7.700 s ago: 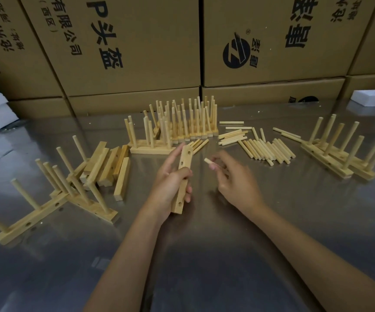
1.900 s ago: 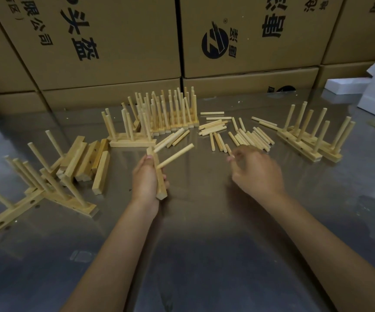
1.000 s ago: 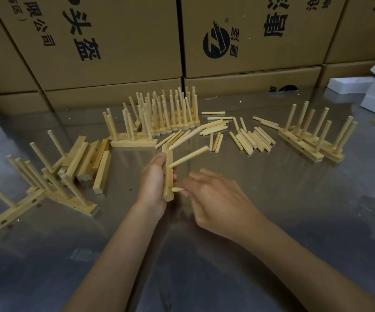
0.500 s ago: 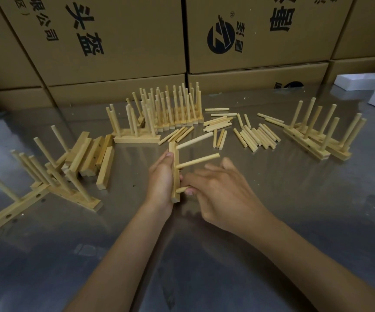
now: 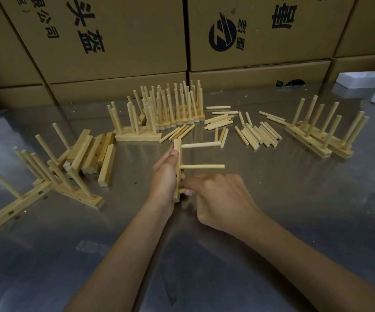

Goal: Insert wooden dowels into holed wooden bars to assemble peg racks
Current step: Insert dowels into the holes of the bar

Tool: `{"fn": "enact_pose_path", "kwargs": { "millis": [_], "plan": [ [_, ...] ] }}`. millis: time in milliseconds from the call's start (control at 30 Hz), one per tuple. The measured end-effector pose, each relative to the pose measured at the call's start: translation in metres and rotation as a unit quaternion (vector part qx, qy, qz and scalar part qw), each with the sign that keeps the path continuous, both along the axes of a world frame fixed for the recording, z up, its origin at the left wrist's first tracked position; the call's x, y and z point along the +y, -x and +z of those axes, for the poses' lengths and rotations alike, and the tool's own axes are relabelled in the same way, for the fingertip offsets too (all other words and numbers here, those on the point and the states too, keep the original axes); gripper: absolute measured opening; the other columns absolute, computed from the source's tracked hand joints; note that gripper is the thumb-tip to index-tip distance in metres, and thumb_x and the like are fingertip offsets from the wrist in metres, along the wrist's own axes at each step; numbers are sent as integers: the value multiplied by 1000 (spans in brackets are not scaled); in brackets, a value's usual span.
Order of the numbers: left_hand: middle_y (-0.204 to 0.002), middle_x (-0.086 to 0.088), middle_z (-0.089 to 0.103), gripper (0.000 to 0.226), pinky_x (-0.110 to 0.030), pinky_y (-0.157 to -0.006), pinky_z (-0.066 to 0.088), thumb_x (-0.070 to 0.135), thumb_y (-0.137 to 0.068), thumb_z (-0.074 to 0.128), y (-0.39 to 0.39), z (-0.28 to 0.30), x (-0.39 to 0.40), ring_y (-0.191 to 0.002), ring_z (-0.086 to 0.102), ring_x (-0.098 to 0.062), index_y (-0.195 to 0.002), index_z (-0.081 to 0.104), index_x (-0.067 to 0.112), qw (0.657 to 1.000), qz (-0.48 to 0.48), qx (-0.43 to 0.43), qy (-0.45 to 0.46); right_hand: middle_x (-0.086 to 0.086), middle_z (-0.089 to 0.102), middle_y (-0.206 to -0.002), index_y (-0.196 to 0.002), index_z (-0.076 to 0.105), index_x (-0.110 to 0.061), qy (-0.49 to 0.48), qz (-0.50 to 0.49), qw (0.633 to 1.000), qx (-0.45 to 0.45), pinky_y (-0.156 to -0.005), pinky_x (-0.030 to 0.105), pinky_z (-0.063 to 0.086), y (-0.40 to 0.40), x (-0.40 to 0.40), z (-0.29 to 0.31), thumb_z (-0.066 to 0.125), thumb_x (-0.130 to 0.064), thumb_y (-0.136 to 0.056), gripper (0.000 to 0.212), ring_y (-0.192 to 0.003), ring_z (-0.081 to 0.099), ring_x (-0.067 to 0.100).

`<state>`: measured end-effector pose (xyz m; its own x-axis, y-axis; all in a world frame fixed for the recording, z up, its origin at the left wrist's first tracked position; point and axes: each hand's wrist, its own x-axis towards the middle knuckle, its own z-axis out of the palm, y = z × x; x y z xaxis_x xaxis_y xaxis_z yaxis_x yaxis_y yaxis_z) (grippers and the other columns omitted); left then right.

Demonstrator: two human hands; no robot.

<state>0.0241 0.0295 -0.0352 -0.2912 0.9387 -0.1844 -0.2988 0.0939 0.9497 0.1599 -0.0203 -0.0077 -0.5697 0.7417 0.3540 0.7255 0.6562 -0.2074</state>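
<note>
- Over the middle of the steel table (image 5: 272,221), your left hand (image 5: 165,176) grips a square-edged pale wooden bar (image 5: 177,154), held on end, fingers wrapped round its back, thumb up near the top.
- Two round smooth dowels stick out of the bar to the right, level with each other: upper dowel (image 5: 201,144), middle dowel (image 5: 202,166).
- Your right hand (image 5: 222,199) pinches a third dowel (image 5: 182,190) at the bar's lower end; only a short stub shows between fingertips and bar, rest hidden under your fingers. Can't tell how deep it sits.
- Loose dowels (image 5: 257,135) lie flat beyond your hands, right of centre: short plain cylinders, roughly parallel, some scattered.
- Stack of bare bars (image 5: 94,152) to the left, rectangular sticks with drilled round holes, leaning on each other.
- Finished racks: tight row (image 5: 173,109) standing at the back, pegs upright; one single rack (image 5: 137,136) in front of it; tipped ones far left (image 5: 40,192) and far right (image 5: 312,136), pegs slanting.
- Table surface is brushed metal, dull sheen, reflecting the pieces.
- Brown cardboard boxes (image 5: 125,41) with black print wall off the back; white foam blocks (image 5: 360,78) at the right edge.
</note>
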Motion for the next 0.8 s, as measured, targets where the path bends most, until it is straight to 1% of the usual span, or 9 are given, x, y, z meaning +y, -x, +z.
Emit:
{"fn": "enact_pose_path", "kwargs": {
  "millis": [67,133,333,433,500,600,700,767,800],
  "plan": [
    [-88,-5,57,34,-21,-40,42,30,-104,50,1,-1,1,-62,50,-15,-136,60,28,1000,9,6,-2,-7,68,-87,-96,65,-28,21,-13,999,30,-61,29,28,2,2,-4,48,-24,-91,18,-83,63,21],
    [-84,-2,54,33,-20,-39,41,29,-105,49,2,-2,2,-58,47,-11,-136,60,25,1000,10,12,-2,-6,69,-86,-91,64,-27,41,-36,997,61,-62,30,27,4,4,-9,49,-28,-92,15,-84,62,21],
    [-85,0,55,33,-20,-42,43,32,-105,48,1,-2,0,-59,48,-11,-136,60,30,999,4,42,0,-7,60,-69,-89,67,-27,106,-80,985,114,-61,29,29,8,4,-14,54,-29,-89,13,-79,59,23],
    [-85,1,55,32,-21,-43,43,32,-105,47,0,-2,0,-58,49,-10,-134,59,32,999,8,43,-6,-11,53,-62,-87,68,-28,130,-81,980,127,-61,28,31,6,6,-11,57,-28,-88,12,-72,54,18],
    [-92,-1,57,33,-25,-48,43,33,-106,45,-2,-1,2,-59,49,-11,-135,59,30,999,6,45,-12,-13,53,-64,-87,68,-32,131,-80,981,122,-63,27,33,3,7,-7,58,-30,-89,10,-69,51,12],
    [-94,-5,59,34,-27,-51,44,31,-106,44,-3,1,4,-63,53,-13,-136,59,23,999,21,25,-20,-17,53,-76,-95,69,-34,51,-73,991,95,-70,31,34,-2,7,-1,58,-34,-92,12,-79,46,8],
    [-105,-9,62,35,-32,-66,51,30,-106,44,2,2,5,-72,58,-16,-137,57,19,998,51,-10,-27,-9,56,-98,-99,65,-26,-132,-109,981,90,-82,30,30,-1,3,2,61,-36,-90,14,-96,45,13],
    [-111,-8,60,38,-36,-77,52,29,-107,43,8,3,6,-73,60,-14,-142,52,19,996,78,-28,-36,-7,52,-89,-86,57,-23,-192,-143,960,144,-76,33,32,2,2,3,59,-38,-92,16,-86,45,15],
    [-112,-8,61,38,-35,-76,53,29,-107,43,12,4,7,-74,61,-14,-143,51,19,994,90,-42,-38,-10,50,-80,-78,51,-24,-189,-149,957,163,-73,34,33,3,3,1,57,-39,-94,22,-77,44,14]
  ]
}}
